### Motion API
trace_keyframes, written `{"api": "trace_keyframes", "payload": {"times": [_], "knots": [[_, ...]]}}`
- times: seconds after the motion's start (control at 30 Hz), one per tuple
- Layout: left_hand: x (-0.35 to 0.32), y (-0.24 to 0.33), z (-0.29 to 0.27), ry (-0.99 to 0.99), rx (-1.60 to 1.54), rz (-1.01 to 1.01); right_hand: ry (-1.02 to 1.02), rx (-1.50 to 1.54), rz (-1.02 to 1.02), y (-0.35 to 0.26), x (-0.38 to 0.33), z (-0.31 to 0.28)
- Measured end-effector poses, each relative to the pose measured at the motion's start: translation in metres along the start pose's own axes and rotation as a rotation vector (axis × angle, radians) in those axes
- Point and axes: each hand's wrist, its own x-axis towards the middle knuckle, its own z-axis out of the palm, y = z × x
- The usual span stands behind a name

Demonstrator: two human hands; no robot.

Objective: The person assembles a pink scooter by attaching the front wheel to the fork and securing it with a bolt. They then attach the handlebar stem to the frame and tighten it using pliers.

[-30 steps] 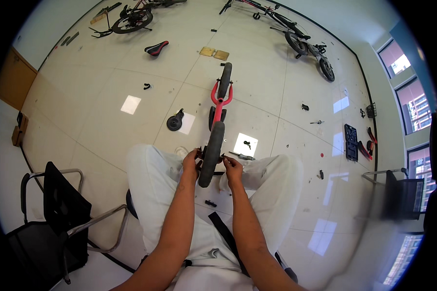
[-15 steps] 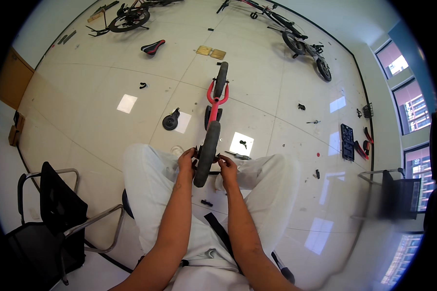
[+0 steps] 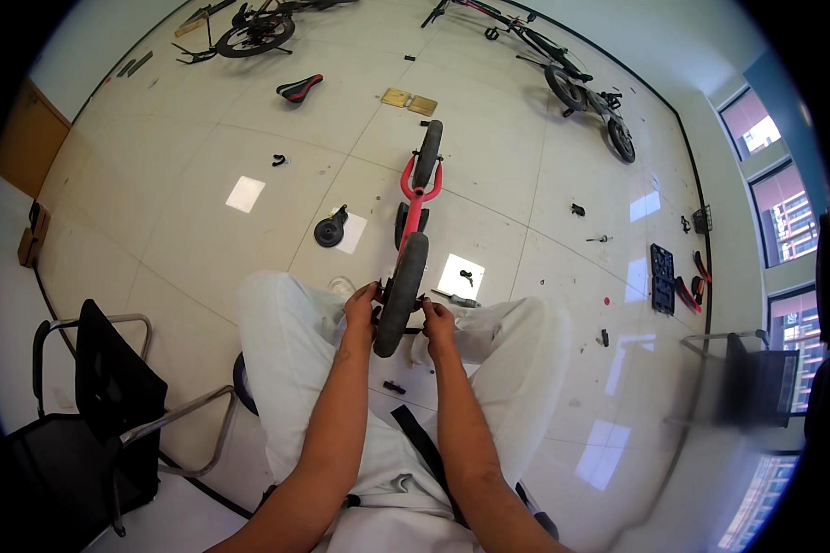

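A small red bike frame [image 3: 411,219] stands between my knees, with one black-tyred wheel [image 3: 402,300] close to me and another wheel [image 3: 428,153] beyond it by a red fork. My left hand [image 3: 361,306] is closed at the left end of the near wheel's axle. On the opposite side, my right hand [image 3: 438,321] pinches the right axle end, beside a small dark part. The tyre partly hides the hub, and the small pieces under my fingertips are too small to name.
Around me on the tiled floor lie a black round wheel part [image 3: 330,228], a screwdriver-like tool [image 3: 456,299], a saddle [image 3: 301,88] and a tool case [image 3: 662,278]. Chairs [image 3: 120,378] stand at left and right. Other bikes [image 3: 572,88] lie farther off.
The view has shifted slightly, so the whole scene sits a little to the right and lower. Both hands stay at the near wheel's axle; the right fingers have closed in slightly.
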Motion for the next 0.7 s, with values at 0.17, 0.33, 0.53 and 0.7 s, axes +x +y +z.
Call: {"api": "trace_keyframes", "payload": {"times": [0.17,0.33,0.53,0.7], "knots": [[0.006,-0.002,-0.005,0.016,0.012,0.027,0.03,0.097,-0.058,0.002,-0.008,0.007],[-0.004,0.002,0.004,0.036,0.048,0.016,0.005,0.047,-0.147,0.015,0.005,0.001],[-0.004,0.001,0.004,0.042,0.043,0.042,0.042,0.031,-0.036,0.017,0.011,0.002],[-0.007,0.005,0.002,0.085,0.029,0.035,0.02,0.127,-0.114,0.018,0.002,0.009]]}}
